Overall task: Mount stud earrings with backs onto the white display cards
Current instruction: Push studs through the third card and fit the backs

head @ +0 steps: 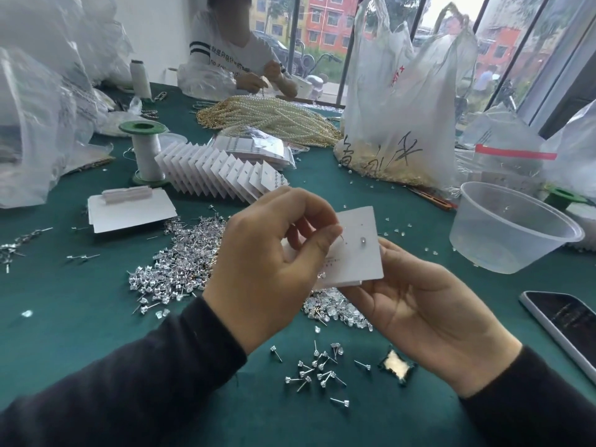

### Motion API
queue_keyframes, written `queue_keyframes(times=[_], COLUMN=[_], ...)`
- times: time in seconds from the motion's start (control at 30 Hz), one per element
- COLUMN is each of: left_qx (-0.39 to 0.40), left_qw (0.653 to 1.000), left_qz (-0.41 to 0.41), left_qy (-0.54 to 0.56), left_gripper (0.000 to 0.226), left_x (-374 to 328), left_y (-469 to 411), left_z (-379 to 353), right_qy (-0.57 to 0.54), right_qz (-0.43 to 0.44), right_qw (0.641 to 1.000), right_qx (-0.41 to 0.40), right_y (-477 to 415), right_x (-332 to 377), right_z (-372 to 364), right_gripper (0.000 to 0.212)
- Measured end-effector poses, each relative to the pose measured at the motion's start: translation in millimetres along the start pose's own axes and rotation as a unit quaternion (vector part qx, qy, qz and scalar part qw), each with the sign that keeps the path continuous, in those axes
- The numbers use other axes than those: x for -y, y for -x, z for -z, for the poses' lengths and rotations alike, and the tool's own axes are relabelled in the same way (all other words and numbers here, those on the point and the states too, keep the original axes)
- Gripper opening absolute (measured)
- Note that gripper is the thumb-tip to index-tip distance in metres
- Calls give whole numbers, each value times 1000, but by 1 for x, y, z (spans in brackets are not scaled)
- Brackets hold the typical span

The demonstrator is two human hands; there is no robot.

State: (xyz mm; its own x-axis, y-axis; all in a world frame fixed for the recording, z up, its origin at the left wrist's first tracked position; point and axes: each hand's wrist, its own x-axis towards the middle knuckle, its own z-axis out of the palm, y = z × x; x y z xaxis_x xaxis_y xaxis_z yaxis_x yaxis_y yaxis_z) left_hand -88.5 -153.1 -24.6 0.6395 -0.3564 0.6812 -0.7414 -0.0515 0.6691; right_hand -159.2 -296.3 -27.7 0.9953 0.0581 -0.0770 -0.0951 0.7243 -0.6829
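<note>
Well, the right hand [419, 304] grips the white display card [361, 262] from below, above the stud pile [180, 262]. One mounted stud [363, 241] sits on it. The left hand [274, 253] pinches what looks like the next stud [341, 236] at the card's left side. Risks: the post misses the hole and bends, or the pinch slips and the stud drops into the pile.

Dark-sleeved forearms [135, 379] are held close together, left hand [274, 262] curled, thin silver stud earring [342, 236] pinched between thumb and forefinger, right hand [425, 308] turned palm-up, small white square display card [358, 256] gripped from beneath.
</note>
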Motion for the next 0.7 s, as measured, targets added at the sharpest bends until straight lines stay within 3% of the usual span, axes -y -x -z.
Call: queue_keyframes(times=[0.33, 0.7], left_qx=[8, 17], left_qw=[999, 998], left_qz=[-22, -22], left_qy=[-31, -65], left_gripper=[4, 4], left_x=[0, 0], left_y=[1, 4], left_z=[0, -2], right_qy=[0, -10], right_qz=[-6, -11], right_qw=[1000, 1000], right_qx=[19, 5], right_y=[0, -1], right_x=[-2, -3], right_z=[0, 1], right_gripper=[45, 50])
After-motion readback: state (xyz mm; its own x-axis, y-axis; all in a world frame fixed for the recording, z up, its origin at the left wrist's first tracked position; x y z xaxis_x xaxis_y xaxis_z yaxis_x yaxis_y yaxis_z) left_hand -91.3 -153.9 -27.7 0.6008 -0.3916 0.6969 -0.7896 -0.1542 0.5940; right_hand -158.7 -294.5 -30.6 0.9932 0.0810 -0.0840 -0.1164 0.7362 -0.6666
